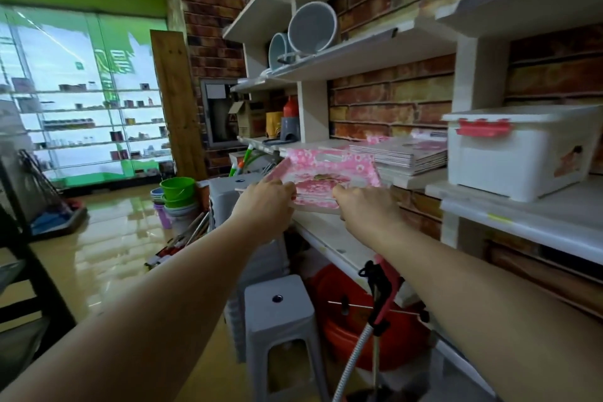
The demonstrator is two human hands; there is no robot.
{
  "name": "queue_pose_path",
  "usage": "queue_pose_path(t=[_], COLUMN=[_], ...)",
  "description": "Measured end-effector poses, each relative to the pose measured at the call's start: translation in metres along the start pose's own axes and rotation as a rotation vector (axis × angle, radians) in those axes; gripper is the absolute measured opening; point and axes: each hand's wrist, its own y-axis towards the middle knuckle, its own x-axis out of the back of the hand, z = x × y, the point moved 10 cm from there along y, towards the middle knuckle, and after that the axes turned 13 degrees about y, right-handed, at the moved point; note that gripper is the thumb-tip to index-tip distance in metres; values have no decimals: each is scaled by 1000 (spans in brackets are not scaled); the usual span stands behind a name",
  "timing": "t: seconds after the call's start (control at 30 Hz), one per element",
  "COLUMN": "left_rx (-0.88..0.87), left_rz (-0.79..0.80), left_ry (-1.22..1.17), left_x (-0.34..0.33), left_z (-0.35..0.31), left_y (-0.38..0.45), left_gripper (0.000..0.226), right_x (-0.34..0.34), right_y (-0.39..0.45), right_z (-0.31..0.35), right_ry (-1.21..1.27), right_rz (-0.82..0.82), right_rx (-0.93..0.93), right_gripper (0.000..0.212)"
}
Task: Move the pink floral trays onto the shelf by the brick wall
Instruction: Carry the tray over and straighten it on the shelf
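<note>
Grey stool (277, 300): nearest, low in the centre, standing on the floor below the shelf edge, with a dark hole in its seat.
Red basin (342, 330): just right of the stool, tucked under the shelf, partly hidden by a hose with a pink and black handle.
Left hand (266, 197): reaches forward, fingers curled round the near left edge of the pink floral trays.
Right hand (359, 201): reaches forward beside it, fingers curled over the near right edge of the same trays.
Pink floral trays (326, 170): a small stack held between both hands, tilted with the far edge raised, above the near left end of the shelf; whether the stack touches the shelf I cannot tell.
Shelf (329, 238): pale board running along the brick wall (388, 101), from near right to far left.
Tray stack (404, 153): more flat trays with pink print, lying on the shelf just beyond and right of the held ones.
White storage box (518, 153): right of that stack, on its own shelf section, lid fastened with a red clasp.
Green bucket (177, 188): left, on the floor, nested on other buckets.
Grey bowls (310, 28): far, on a higher shelf, propped on their sides.
</note>
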Motion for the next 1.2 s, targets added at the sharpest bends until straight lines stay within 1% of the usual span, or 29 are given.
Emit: queue_pose_path(t=[0.2,0.4,0.5,0.63,0.73,0.87,1.0,1.07,1.2], left_rx=[-3,1,4,20,-1,-105,-229,-299,-420], left_rz=[21,42,66,40,18,-4,-13,-25,-103], left_ry=[-16,-21,-16,-44,-46,-71,-111,-151,-219], left_x=[-61,-127,-157,-191,-221,-268,-307,-320,-335], left_z=[52,83,104,144,166,185,193,189,164], left_y=[58,121,158,203,236,293,354,386,442], left_gripper=[29,33,34,40,41,41,40,40,39], right_x=[-46,-103,-127,-152,-176,-214,-244,-253,-263], right_y=[81,159,205,268,313,364,411,430,452], right_z=[15,6,1,9,12,2,-15,-30,-71], right_ry=[-26,-65,-46,-30,-67,-127,-144,-170,-286], right_rz=[34,52,45,55,66,60,71,92,144], right_rx=[3,24,20,34,26,-61,-185,-268,-416], right_gripper=[36,34,37,39,39,40,36,38,40])
